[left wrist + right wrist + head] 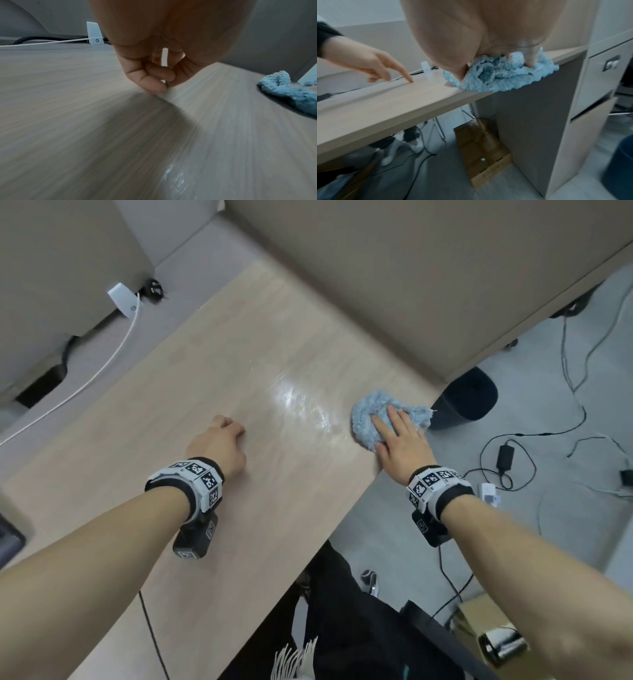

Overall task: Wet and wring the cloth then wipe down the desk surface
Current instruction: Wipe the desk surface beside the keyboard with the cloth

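A fluffy light-blue cloth (368, 412) (496, 77) lies bunched at the right front corner of the light wood desk (205, 378), partly over its edge. My right hand (394, 429) (488, 33) presses on it with straight, spread fingers. A shiny wet streak (301, 405) (175, 180) runs across the desk just left of the cloth (291, 93). My left hand (222, 440) (154, 78) (385, 67) holds nothing and rests its fingertips on the dry middle of the desk.
A white adapter (123, 297) with a white cable (102, 364) sits at the desk's back left. A beige partition (411, 285) borders the far side. On the floor to the right stand a dark blue bin (466, 398) and loose cables (503, 457).
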A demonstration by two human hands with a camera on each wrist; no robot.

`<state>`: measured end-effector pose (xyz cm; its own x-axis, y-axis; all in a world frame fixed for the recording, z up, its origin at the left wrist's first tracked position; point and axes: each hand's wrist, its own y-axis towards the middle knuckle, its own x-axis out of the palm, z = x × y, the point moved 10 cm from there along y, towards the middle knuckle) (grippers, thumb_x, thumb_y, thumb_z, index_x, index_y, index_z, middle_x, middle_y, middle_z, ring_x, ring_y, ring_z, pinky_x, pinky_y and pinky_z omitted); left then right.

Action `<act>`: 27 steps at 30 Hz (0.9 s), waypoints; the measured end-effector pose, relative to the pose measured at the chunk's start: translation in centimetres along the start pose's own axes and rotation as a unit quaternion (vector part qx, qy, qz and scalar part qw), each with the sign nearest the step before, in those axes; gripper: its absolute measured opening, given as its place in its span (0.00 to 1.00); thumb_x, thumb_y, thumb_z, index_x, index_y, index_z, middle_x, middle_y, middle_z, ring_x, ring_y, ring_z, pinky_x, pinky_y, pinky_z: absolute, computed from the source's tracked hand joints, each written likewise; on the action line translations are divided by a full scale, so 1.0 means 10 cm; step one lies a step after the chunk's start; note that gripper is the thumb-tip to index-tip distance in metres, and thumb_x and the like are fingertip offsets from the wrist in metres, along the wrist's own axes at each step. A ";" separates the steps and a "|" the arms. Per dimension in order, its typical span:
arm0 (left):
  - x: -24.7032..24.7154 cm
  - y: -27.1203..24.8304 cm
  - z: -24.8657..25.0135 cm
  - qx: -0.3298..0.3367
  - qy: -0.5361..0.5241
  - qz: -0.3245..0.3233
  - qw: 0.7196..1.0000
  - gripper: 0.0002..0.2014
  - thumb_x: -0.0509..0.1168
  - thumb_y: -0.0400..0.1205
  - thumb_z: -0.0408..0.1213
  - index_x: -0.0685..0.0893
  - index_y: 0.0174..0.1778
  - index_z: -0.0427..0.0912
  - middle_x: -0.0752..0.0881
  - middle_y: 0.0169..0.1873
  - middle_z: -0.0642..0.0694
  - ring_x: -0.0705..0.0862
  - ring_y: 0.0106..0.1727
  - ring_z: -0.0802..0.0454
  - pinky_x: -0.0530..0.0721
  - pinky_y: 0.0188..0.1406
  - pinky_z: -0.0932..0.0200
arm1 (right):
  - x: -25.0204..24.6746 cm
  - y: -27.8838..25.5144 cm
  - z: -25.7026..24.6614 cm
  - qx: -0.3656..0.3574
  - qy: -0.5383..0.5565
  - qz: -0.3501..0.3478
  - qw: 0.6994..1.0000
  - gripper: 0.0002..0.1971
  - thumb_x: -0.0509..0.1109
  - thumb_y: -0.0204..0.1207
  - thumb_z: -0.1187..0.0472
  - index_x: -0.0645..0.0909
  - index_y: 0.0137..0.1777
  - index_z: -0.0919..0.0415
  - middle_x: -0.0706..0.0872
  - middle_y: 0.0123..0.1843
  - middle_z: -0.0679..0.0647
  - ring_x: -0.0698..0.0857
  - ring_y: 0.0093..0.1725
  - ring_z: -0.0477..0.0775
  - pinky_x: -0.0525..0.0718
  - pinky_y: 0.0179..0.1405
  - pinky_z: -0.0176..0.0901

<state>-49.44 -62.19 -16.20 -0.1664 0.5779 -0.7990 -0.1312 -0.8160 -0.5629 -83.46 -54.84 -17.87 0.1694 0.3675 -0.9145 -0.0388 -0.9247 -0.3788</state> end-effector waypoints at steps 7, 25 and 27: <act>-0.09 0.11 0.01 -0.012 -0.014 0.008 1.000 0.25 0.61 0.76 0.34 0.77 0.70 0.52 0.74 0.66 0.46 0.82 0.60 0.36 0.80 0.57 0.49 | -0.37 0.77 0.11 0.033 -0.007 0.022 0.999 0.29 0.57 0.84 0.54 0.58 0.85 0.52 0.52 0.87 0.61 0.52 0.85 0.66 0.59 0.79 0.70; -0.75 0.50 -0.77 -0.233 -0.126 0.089 0.960 0.24 0.61 0.78 0.32 0.76 0.73 0.43 0.67 0.78 0.45 0.78 0.68 0.34 0.75 0.66 0.45 | -0.91 2.78 -1.84 -0.165 -0.051 -0.013 0.985 0.30 0.59 0.81 0.56 0.58 0.82 0.49 0.50 0.87 0.60 0.49 0.85 0.65 0.55 0.77 0.77; -0.76 0.52 -0.90 -0.248 -0.133 0.087 0.956 0.24 0.61 0.78 0.32 0.75 0.72 0.42 0.65 0.80 0.45 0.78 0.68 0.33 0.75 0.66 0.45 | -0.79 2.60 -2.19 -0.223 -0.076 -0.031 0.971 0.32 0.59 0.80 0.57 0.56 0.84 0.48 0.48 0.88 0.59 0.48 0.86 0.64 0.52 0.77 0.79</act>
<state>-40.09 -70.90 -14.97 -0.3954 0.3613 -0.8444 0.3886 -0.7672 -0.5103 -64.22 -83.94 -17.37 0.0099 0.4028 -0.9152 0.4023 -0.8395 -0.3651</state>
